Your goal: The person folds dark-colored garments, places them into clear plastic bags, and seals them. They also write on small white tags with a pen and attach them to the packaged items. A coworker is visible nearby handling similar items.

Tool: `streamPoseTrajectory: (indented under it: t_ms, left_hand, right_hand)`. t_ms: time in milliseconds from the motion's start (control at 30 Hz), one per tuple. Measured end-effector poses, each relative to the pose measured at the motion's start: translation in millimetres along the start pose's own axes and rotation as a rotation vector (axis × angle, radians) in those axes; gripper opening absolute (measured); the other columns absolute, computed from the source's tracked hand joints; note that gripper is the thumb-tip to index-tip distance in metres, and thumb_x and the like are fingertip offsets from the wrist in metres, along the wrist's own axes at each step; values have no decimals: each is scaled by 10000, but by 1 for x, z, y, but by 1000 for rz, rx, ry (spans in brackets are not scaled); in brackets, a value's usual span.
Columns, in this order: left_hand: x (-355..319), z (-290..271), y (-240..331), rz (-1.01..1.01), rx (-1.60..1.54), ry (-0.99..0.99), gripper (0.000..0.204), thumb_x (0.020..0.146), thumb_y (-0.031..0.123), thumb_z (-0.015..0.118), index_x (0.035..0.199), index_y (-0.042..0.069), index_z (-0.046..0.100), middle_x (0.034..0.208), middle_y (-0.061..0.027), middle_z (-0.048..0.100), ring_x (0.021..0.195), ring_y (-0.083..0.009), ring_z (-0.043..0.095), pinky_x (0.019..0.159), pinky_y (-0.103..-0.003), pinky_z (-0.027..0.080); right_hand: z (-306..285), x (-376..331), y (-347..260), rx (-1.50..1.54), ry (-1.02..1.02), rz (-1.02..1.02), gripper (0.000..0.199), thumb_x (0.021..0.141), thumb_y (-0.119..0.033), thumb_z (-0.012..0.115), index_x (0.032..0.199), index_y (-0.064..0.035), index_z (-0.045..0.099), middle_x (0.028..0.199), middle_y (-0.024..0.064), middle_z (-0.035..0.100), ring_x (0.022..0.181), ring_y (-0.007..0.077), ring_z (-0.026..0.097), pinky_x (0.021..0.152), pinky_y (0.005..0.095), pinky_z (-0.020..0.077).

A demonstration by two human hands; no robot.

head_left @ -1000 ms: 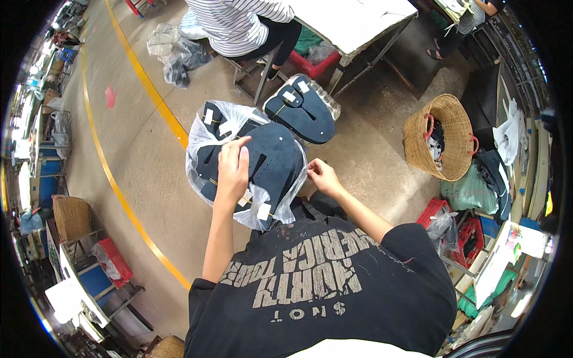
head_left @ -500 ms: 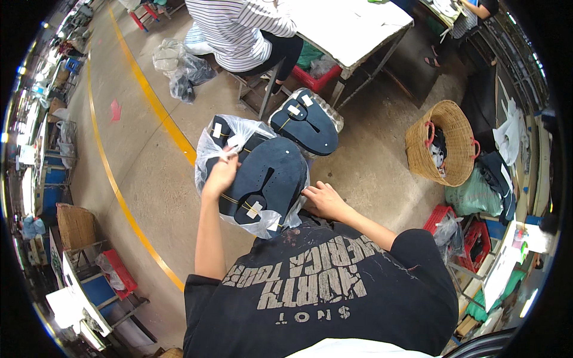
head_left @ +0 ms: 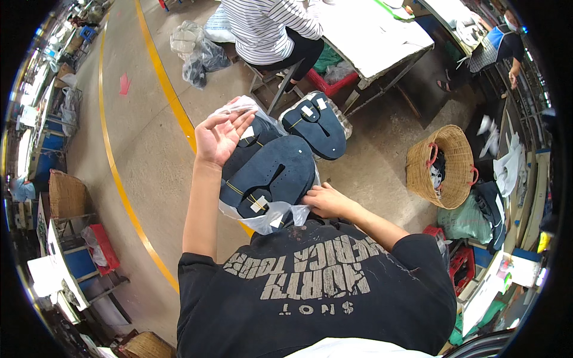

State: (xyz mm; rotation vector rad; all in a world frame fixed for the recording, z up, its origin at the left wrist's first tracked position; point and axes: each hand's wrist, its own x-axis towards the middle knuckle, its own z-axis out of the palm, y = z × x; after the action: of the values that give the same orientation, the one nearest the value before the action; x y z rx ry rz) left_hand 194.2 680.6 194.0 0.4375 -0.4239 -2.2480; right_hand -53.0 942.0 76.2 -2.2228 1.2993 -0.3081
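A clear plastic bag (head_left: 278, 210) lies open around stacked dark blue sole-shaped foam pieces (head_left: 292, 156), bundled with yellow bands and white labels. My left hand (head_left: 218, 136) is raised at the bag's far left rim, palm up and fingers stretched out, with the film at its fingertips. Low at the stack's right side, my right hand (head_left: 325, 200) has its fingers bent against the bag's edge; the fingertips are partly hidden. Just beyond the bag rests a second bundle of dark blue soles (head_left: 316, 126), also banded and labelled.
A person in a striped top (head_left: 265, 30) sits at a white table (head_left: 382, 42) ahead. To the right stands a wicker basket (head_left: 439, 170) with red handles and dark contents. Grey plastic bags (head_left: 200, 53) lie on the floor. Another person (head_left: 504, 51) stands far right.
My left hand has let go of its grip on the film, turned palm up and spread its fingers. The bag is opened wider at its far left. My right hand stays by the stack.
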Motion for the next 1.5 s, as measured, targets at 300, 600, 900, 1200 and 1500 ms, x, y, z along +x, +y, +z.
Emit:
streamPoseTrajectory:
  t_ms: [300,600,900,1200,1500]
  left_hand:
    - [-55,6,-6,-27,791,343,608,1044,248,571,1525,-70,378,1446,-223,569,1309,-308,600,1138,-412,433]
    - [-139,88,-108,204,651,103,442,1108,220,467,1464,-35,531,1328,-131,655,1168,-191,639,1040,-335,478]
    - [7,26,-355,16,380,699,511,1089,376,510,1458,28,565,1284,-60,672,1097,-168,623,1008,-315,488]
    - [150,-112,-554,188,-716,895,417,1053,309,495,1379,51,525,1396,-154,522,1250,-275,515,1060,-384,443]
    - [308,-116,-613,406,-639,572,640,986,329,690,1526,137,406,1500,-168,506,1455,-317,428,1171,-458,364]
  right_hand:
    - [-152,50,24,205,-31,-237,85,784,-166,833,805,-114,770,787,47,655,803,270,630,722,389,515]
    - [-176,181,197,203,-141,1,335,933,-290,741,1157,-45,697,1015,148,700,961,277,676,849,378,542]
    - [-82,309,269,-454,-703,-778,941,662,-393,915,1492,-189,519,1629,113,401,1498,349,364,1181,532,366]
    - [-52,340,302,-448,-804,-919,978,593,-319,978,1449,-154,535,1569,290,365,1412,498,424,1110,532,458]
    - [-27,345,336,63,-1178,-414,979,692,-151,948,1495,5,409,1384,199,589,1305,309,559,1103,387,436]
